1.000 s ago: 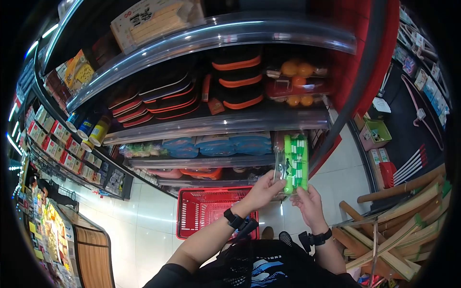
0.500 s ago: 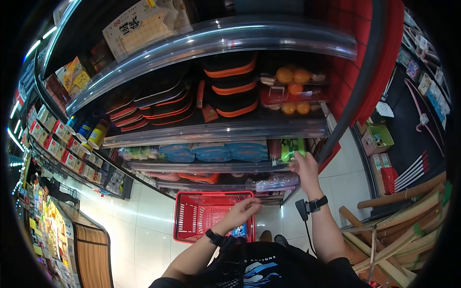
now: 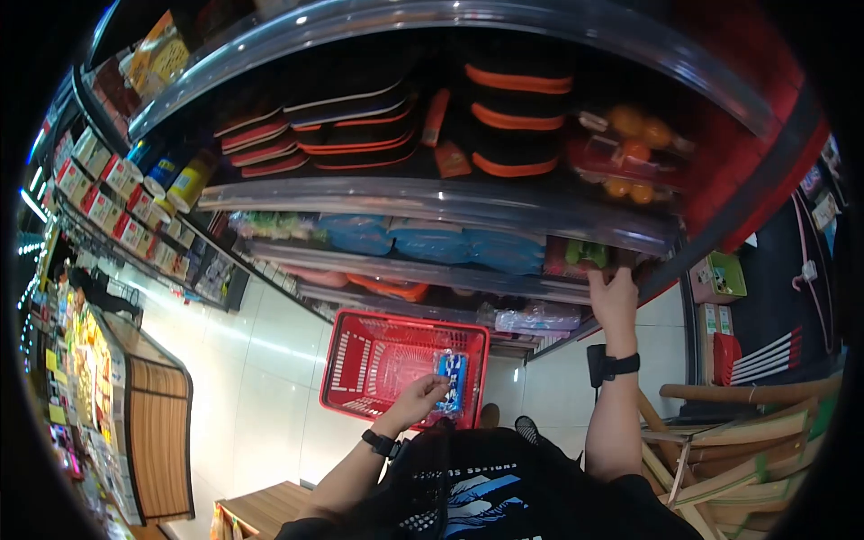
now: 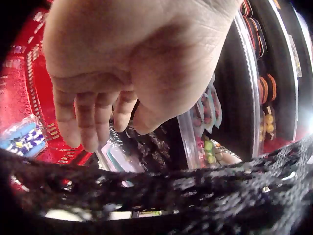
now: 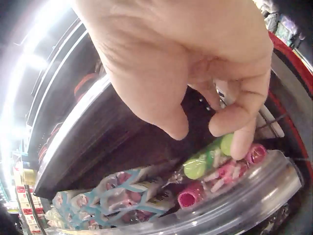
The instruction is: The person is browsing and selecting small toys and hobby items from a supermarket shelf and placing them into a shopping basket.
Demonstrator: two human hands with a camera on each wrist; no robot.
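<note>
My right hand [image 3: 614,301] is at the right end of a low shelf, its fingers reaching over a bagged green jump rope [image 5: 196,169]. In the right wrist view the thumb and fingers are spread apart, a fingertip right at the green handle. A pink jump rope [image 5: 190,195] lies beside it behind the clear shelf lip. My left hand [image 3: 421,400] hovers over the red shopping basket [image 3: 409,324], fingers loosely extended and holding nothing. Inside the basket lies a clear pack with blue and white pieces [image 3: 457,371], near the left fingertips.
Blue-edged packs [image 3: 427,243] fill the same shelf to the left. Above are black cases with orange zips [image 3: 517,117] and packs of orange balls [image 3: 636,151]. Wooden poles [image 3: 747,432] stand at the right; a wood-panelled counter [image 3: 157,423] is at the left.
Both hands held the green jump rope pack; the right hand has set it on the shelf and loosened its fingers. The left hand has let go and moved down over the basket.
</note>
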